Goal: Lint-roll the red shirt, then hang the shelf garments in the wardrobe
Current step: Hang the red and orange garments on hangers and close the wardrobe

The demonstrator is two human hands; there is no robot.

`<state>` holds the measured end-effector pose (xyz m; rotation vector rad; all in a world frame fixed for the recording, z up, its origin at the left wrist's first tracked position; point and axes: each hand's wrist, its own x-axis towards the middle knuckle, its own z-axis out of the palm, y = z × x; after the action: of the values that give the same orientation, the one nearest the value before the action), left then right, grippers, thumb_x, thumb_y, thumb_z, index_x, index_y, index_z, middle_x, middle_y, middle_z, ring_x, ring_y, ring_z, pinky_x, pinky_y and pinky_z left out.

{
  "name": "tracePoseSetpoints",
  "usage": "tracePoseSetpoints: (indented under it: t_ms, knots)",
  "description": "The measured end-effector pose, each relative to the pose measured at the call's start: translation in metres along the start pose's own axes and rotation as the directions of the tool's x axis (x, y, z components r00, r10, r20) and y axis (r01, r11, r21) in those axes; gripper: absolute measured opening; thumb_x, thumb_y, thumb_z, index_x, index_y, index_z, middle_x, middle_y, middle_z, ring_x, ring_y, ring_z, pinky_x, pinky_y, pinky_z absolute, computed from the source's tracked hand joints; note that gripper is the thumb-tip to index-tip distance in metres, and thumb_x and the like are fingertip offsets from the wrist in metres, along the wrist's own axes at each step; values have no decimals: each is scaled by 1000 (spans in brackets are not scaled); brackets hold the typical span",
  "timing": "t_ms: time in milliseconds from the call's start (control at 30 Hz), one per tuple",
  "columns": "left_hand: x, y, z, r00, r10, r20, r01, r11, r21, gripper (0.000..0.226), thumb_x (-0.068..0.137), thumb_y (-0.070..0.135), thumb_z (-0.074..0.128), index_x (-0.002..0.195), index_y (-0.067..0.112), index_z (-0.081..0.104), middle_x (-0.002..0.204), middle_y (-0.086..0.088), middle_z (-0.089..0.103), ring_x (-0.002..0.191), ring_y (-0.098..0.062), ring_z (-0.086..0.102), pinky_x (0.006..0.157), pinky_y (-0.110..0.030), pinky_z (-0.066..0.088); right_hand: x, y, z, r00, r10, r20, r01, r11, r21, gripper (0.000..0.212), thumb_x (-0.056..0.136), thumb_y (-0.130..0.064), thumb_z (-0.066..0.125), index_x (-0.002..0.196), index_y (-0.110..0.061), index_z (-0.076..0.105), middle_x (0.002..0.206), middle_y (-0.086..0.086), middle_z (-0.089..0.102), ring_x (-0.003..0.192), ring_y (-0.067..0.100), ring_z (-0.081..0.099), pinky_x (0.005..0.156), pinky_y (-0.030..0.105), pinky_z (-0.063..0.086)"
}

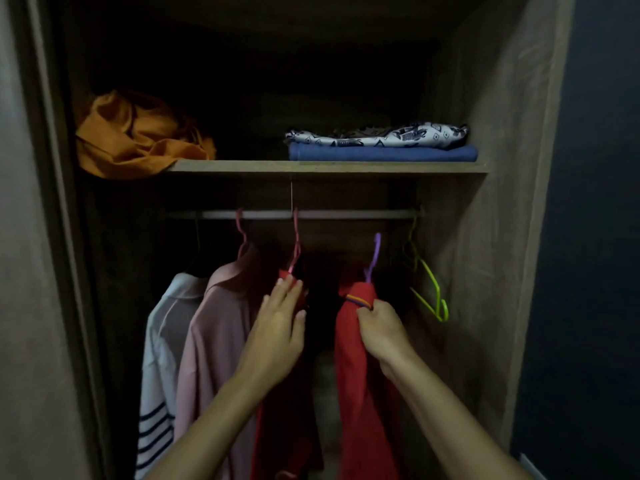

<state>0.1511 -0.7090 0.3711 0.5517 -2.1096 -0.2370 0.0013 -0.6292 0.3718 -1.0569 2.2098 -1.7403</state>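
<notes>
Inside the wardrobe, a red shirt [360, 368] hangs on a purple hanger [373, 258] whose hook is below the rail [311, 215]. My right hand [382, 332] grips this shirt at its collar. My left hand [280, 323] rests with straight fingers against a second red garment [284, 427] on a pink hanger [295, 244]. On the shelf [329, 167] lie a crumpled orange garment [135, 136], a folded blue garment [381, 153] and a patterned white one [381, 135] on top of it.
A pink shirt [214, 341] and a white striped shirt [159, 375] hang at the left. An empty yellow-green hanger [429, 289] hangs at the right end of the rail, near the wardrobe's side wall [502, 168].
</notes>
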Motion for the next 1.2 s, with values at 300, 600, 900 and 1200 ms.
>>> tracePoseSetpoints:
  t_ms: [300, 600, 900, 1200]
  knots:
    - [28, -42, 47, 975, -72, 210, 33, 983, 183, 99, 75, -17, 49, 144, 0, -20, 143, -3, -38, 141, -22, -26, 107, -13, -15, 100, -71, 9, 991, -127, 47, 136, 937, -322, 30, 90, -6, 44, 109, 7, 63, 118, 26, 64, 112, 39, 60, 86, 34, 48]
    - [29, -44, 52, 969, -66, 238, 24, 984, 177, 101, 72, -21, 43, 137, 5, -30, 143, -3, -41, 135, -17, -33, 111, -16, -15, 140, -57, 37, 950, -47, 308, 240, 742, -626, 37, 100, -8, 35, 133, 5, 47, 140, 22, 49, 129, 34, 48, 103, 34, 39]
    - [25, -47, 52, 975, -61, 215, 19, 981, 194, 100, 71, -22, 44, 143, 1, -20, 145, -4, -36, 136, -17, -31, 101, -7, -23, 84, -14, 31, 977, -120, 178, 190, 872, -451, 73, 90, -1, 48, 153, -9, 11, 132, 19, 54, 120, 35, 55, 99, 38, 45]
    - [22, -41, 44, 965, -62, 254, 14, 982, 186, 98, 72, -20, 42, 145, 3, -20, 144, -3, -37, 142, -19, -25, 111, -14, -14, 44, -10, 17, 932, -345, 116, 359, 818, -449, 77, 99, -27, 47, 153, -15, -7, 162, 9, 9, 144, 25, 29, 106, 32, 38]
